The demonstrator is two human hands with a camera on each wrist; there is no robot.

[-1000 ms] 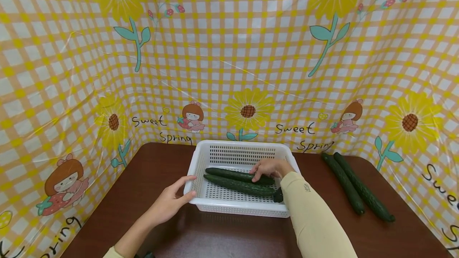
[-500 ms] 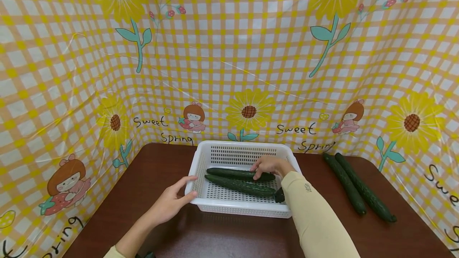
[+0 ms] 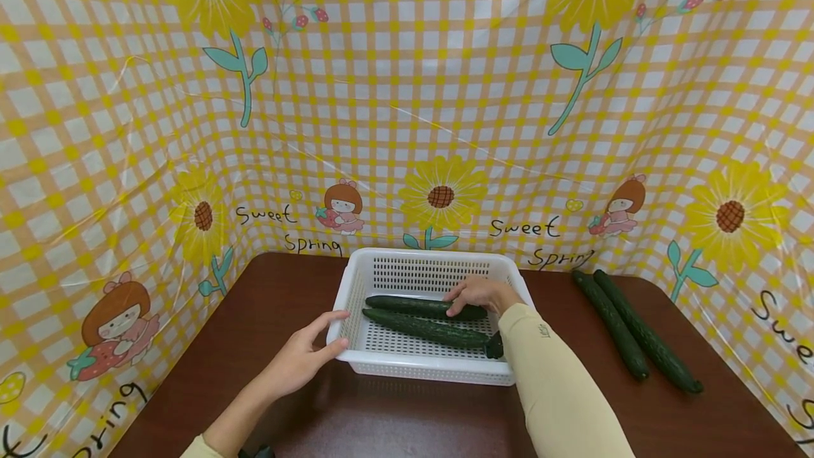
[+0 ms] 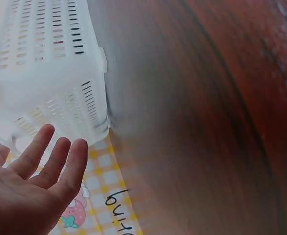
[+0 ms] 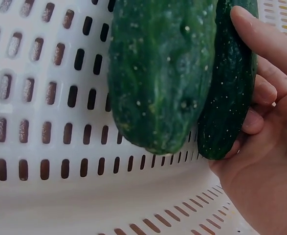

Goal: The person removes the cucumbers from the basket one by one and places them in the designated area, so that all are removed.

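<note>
My right hand [image 3: 478,294] is inside the white plastic basket [image 3: 432,367], its thumb and fingers round the right part of the rear cucumber [image 3: 407,306]. In the right wrist view the thumb lies on one side of that cucumber [image 5: 229,88] and curled fingers on the other. The front cucumber [image 3: 422,329] lies beside it on the basket floor, untouched, and looms larger in the right wrist view. My left hand [image 3: 305,352] touches the basket's left rim with thumb and index fingertips. The left wrist view shows its other fingers [image 4: 75,166] loosely extended outside the basket wall.
Two more cucumbers [image 3: 636,331] lie side by side on the dark brown table [image 3: 394,419], right of the basket. A checked, flower-printed cloth [image 3: 407,112] hangs round the back and both sides. A small dark object [image 3: 493,346] shows at my right wrist.
Very little differs. The right hand stays on the rear cucumber, and the left hand stays at the basket rim. The view shifts only slightly.
</note>
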